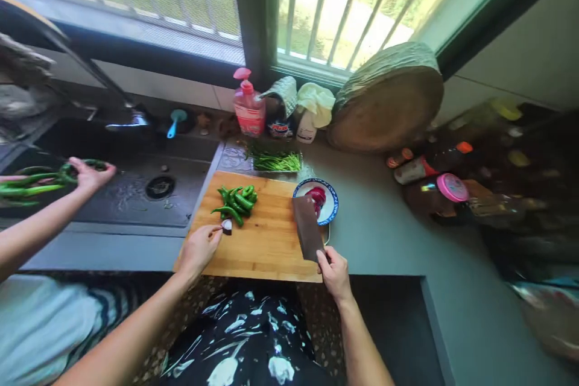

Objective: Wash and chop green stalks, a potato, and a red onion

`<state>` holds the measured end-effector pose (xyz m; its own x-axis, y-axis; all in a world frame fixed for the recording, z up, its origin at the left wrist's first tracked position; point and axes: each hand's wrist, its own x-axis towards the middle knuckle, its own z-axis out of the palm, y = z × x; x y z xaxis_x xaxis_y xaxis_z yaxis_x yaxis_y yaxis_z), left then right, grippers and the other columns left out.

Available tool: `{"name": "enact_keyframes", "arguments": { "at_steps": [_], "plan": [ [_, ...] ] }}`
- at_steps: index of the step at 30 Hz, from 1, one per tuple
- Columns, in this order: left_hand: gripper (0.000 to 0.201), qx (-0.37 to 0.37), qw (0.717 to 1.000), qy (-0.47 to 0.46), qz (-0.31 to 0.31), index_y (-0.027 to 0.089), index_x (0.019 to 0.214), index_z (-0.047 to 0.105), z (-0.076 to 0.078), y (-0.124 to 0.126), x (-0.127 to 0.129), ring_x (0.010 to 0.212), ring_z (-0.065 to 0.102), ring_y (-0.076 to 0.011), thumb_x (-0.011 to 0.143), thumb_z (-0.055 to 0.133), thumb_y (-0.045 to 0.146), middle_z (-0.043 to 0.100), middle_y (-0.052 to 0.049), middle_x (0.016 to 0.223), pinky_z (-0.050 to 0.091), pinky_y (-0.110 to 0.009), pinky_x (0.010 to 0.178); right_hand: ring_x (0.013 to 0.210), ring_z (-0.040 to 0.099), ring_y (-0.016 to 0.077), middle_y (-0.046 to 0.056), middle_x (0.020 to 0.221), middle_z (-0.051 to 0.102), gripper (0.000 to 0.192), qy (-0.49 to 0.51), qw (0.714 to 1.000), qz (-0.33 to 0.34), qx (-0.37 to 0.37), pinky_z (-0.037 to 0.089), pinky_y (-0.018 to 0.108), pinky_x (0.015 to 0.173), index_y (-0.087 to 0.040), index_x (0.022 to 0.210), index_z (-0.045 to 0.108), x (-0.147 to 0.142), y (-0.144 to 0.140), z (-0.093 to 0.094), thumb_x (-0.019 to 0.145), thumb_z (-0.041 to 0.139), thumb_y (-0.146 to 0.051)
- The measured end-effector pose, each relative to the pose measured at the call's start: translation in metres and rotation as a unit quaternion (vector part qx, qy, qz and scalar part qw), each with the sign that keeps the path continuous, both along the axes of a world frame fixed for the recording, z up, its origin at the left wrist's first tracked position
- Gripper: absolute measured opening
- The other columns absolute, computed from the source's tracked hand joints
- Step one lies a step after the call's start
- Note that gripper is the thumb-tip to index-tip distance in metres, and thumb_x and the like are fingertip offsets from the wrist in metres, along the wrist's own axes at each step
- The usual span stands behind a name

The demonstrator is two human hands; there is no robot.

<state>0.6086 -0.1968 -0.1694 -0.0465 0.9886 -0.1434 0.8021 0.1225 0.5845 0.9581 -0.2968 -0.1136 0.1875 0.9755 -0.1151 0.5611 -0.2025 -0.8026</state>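
My left hand (199, 249) pinches a small white and dark purple piece that looks like red onion (227, 227), at the left of a wooden cutting board (271, 247). Just behind it, several green chili peppers (237, 203) lie in a pile. My right hand (333, 272) grips the handle of a cleaver (307, 228), its broad blade tilted over the board's right side. That blade covers part of a white bowl with a blue rim (332, 208), which holds dark red-purple pieces (316, 198).
At the left, another person's hand (88, 176) holds long green peppers (31, 186) over a sink (131, 211). Behind the board are cut green stalks (277, 160), a pink pump bottle (249, 110) and a large round wooden block (389, 102). Jars and bottles (452, 188) crowd the right.
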Motion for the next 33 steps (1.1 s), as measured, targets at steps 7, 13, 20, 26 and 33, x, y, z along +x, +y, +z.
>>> {"name": "enact_keyframes", "arguments": {
  "at_steps": [7,13,20,26,33],
  "plan": [
    [0.042,0.004,0.991,0.119,0.062,0.015,0.108,0.058,-0.024,0.0,0.029,0.105,0.052,-0.0292,0.075,0.053,0.041,0.055,-0.014,0.113,0.044,-0.038,0.089,0.055,0.051,0.0119,0.0,0.058,0.055,0.026,-0.077,0.99,0.116,0.007,0.035,0.021,0.055,-0.017,0.072,0.057,-0.027,0.01,-0.026,0.088,0.042,-0.03],
    [0.028,-0.1,0.987,0.025,0.125,0.013,0.092,0.06,-0.017,0.011,0.028,0.102,0.055,-0.0311,0.066,0.058,0.024,0.06,-0.015,0.098,0.044,-0.042,0.089,0.055,0.05,0.0118,-0.001,0.057,0.053,0.028,-0.077,0.992,0.103,-0.009,0.034,0.021,0.054,-0.017,0.071,0.056,-0.027,0.008,-0.034,0.089,0.041,-0.031],
    [0.031,-0.271,0.847,-0.432,0.152,0.013,0.085,0.062,0.013,0.025,0.094,0.075,0.065,-0.0168,0.061,0.066,0.032,0.068,-0.01,0.085,0.052,-0.03,0.073,0.053,0.048,0.0114,-0.001,0.057,0.053,0.028,-0.091,0.994,0.056,-0.026,0.033,0.021,0.053,-0.018,0.068,0.054,0.008,-0.024,-0.036,0.089,0.04,-0.032],
    [0.039,-0.163,0.938,-0.296,-0.076,0.012,0.106,0.064,0.057,0.075,0.185,0.089,0.064,-0.0174,0.074,0.061,0.033,0.067,-0.011,0.108,0.048,-0.026,0.077,0.049,0.048,0.0112,-0.002,0.052,0.051,0.028,-0.05,0.997,0.032,-0.051,0.035,0.02,0.051,-0.018,0.072,0.054,0.029,-0.058,-0.033,0.09,0.04,-0.034],
    [0.022,-0.172,0.984,0.028,-0.043,0.016,0.082,0.071,0.028,0.051,0.099,0.092,0.062,-0.0309,0.076,0.055,0.029,0.07,-0.015,0.089,0.044,-0.037,0.079,0.05,0.051,0.0113,-0.001,0.054,0.054,0.028,-0.011,0.999,0.013,-0.04,0.037,0.02,0.051,-0.017,0.076,0.057,0.031,-0.068,-0.038,0.09,0.041,-0.036]
  ]
}}
